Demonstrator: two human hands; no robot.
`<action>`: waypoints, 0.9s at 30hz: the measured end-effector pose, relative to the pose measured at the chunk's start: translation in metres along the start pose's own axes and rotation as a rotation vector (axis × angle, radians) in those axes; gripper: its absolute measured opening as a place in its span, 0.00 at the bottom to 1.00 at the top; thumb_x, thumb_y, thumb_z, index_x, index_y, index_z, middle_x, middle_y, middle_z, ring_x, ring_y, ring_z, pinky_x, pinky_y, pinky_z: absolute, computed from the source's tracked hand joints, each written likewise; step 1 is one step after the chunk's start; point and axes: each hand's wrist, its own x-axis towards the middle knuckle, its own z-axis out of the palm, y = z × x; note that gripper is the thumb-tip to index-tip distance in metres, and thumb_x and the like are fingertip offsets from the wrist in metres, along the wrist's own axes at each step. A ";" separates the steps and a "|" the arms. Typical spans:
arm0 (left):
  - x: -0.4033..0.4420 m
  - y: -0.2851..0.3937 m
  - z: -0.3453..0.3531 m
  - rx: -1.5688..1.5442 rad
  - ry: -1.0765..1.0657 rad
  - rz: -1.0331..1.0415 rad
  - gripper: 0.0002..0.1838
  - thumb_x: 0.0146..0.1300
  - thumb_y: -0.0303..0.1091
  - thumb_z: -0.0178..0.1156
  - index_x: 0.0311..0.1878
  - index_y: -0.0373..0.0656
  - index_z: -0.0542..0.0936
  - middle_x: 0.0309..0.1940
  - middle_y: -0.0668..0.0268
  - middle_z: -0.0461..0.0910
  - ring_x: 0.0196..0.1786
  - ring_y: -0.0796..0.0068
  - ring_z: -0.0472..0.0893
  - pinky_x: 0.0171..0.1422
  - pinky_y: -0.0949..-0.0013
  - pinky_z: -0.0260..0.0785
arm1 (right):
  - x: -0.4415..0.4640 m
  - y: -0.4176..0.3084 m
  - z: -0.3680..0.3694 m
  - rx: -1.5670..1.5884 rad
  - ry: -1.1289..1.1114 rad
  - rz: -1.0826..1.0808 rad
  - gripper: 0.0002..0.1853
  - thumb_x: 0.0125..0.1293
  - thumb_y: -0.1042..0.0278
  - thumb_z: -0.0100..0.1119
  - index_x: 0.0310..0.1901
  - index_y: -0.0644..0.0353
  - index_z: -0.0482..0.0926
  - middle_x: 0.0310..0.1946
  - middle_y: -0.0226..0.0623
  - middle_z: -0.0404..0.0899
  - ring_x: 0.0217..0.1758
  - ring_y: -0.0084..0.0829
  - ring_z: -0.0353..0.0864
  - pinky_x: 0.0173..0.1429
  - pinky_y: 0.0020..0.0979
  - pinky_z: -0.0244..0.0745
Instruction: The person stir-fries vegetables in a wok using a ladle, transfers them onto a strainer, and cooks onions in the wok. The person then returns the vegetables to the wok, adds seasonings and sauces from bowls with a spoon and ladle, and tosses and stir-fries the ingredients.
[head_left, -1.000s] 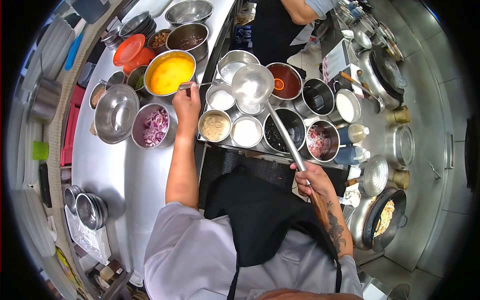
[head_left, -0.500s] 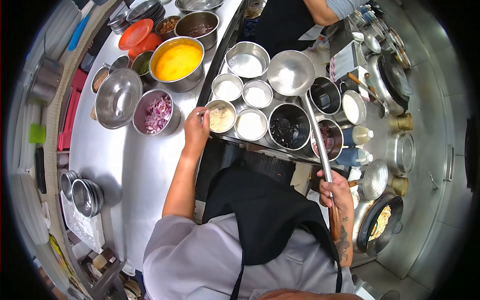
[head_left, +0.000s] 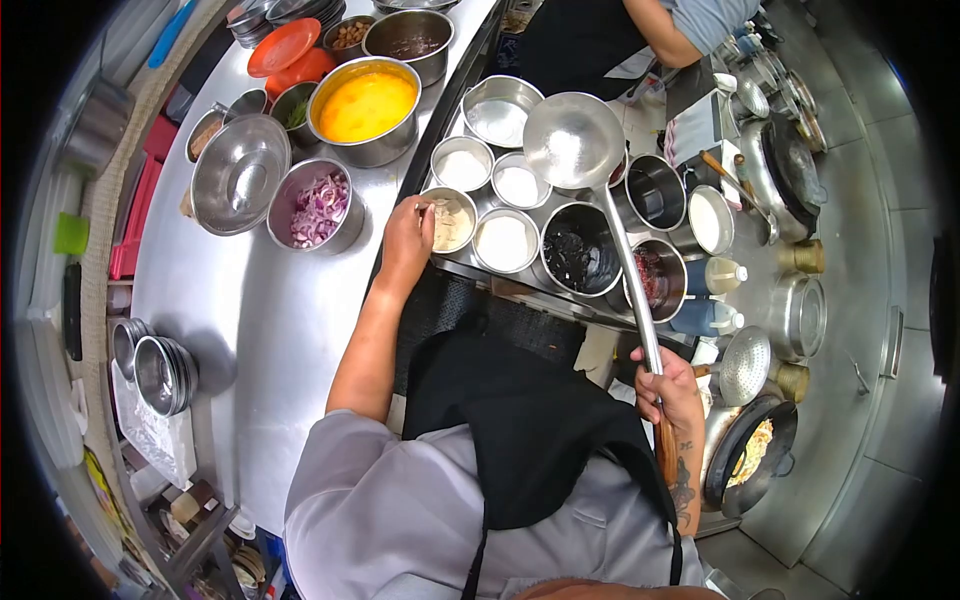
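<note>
My left hand [head_left: 408, 240] is closed around the handle of a small spoon, whose head is hidden at a tin of beige powder [head_left: 452, 222]. Beside that tin stand tins of white powder [head_left: 505, 242]. My right hand [head_left: 668, 388] grips the long handle of a large metal ladle [head_left: 573, 141]. The ladle's round bowl hangs above the pots, partly covering a pot behind it. Under and beside its shaft are a pot with dark contents [head_left: 580, 250] and a pot with reddish contents [head_left: 655, 280].
On the left counter [head_left: 290, 380] are a pot of yellow liquid [head_left: 365, 108], chopped red onion [head_left: 320, 208], an empty metal bowl [head_left: 240, 174] and stacked bowls [head_left: 165, 375]. A wok with food [head_left: 752, 455] sits at right. Another person's arm [head_left: 664, 30] shows at the top.
My left hand moved from beside the yellow pot down to the beige powder tin with the spoon. The ladle shifted right, then slightly back left, still in my right hand.
</note>
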 end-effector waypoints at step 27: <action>-0.021 0.007 -0.010 -0.078 -0.099 -0.043 0.04 0.63 0.22 0.56 0.40 0.34 0.77 0.36 0.50 0.79 0.40 0.52 0.81 0.44 0.62 0.72 | -0.016 0.002 -0.002 0.036 -0.032 -0.031 0.15 0.61 0.80 0.52 0.50 0.68 0.70 0.17 0.29 0.64 0.10 0.17 0.57 0.12 0.20 0.57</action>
